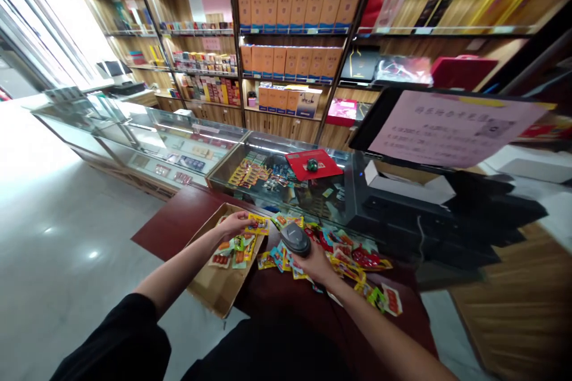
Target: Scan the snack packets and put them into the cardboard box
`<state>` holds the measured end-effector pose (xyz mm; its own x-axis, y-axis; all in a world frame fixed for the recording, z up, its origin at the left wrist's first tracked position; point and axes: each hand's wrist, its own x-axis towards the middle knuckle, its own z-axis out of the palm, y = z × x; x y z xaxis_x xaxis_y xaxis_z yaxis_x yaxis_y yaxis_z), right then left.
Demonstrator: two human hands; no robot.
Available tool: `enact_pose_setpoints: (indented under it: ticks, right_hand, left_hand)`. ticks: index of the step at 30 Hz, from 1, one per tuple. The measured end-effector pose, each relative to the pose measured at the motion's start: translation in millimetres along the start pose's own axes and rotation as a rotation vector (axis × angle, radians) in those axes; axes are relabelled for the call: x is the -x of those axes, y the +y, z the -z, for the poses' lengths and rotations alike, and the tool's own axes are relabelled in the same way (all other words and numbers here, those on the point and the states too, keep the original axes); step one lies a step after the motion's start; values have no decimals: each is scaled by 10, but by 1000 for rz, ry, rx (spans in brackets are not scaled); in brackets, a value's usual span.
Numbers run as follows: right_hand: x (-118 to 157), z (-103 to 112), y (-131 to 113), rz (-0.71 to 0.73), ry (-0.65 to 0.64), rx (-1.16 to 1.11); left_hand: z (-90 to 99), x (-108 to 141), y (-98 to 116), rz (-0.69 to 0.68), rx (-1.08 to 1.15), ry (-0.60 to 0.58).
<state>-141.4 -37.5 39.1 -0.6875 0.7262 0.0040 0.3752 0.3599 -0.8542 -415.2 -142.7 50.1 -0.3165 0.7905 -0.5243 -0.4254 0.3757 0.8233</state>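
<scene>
My left hand (235,224) is closed on the edge of a yellow snack packet (258,224), held above the far end of a shallow cardboard box (214,292). Several snack packets (238,252) lie inside that box. My right hand (316,261) grips a dark grey barcode scanner (295,239), whose head points toward the yellow packet. Its handle is mostly hidden by my fingers. Beneath and around the scanner spreads a loose pile of colourful snack packets (346,262) on the dark red table (286,297).
Behind the table stands a glass display case (250,190) with a red sheet (313,165) on top. A monitor back with a paper notice (447,125) and an open white box (409,184) are on the right. Shelves of orange boxes (295,6) line the wall.
</scene>
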Motion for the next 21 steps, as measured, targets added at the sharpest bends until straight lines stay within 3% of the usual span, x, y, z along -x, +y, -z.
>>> enact_pose_setpoints:
  ticks: [5, 7, 10, 12, 15, 21]
  right_hand:
    - [-42, -164, 102, 21, -9, 4]
    - [-45, -194, 135, 16, 1, -17]
    - [-30, -179, 156, -7, -1, -15]
    - [-4, -119, 164, -27, 3, -5]
    - [67, 42, 201, -54, 36, -1]
    - [384, 585, 423, -131, 135, 16]
  left_hand:
    - [760, 289, 44, 23, 1, 108]
    - [913, 378, 74, 40, 3, 148]
    - [918, 378, 78, 39, -17, 184]
    - [789, 289, 36, 45, -37, 144]
    - [436, 74, -79, 65, -53, 29]
    - [-665, -352, -329, 146, -155, -168]
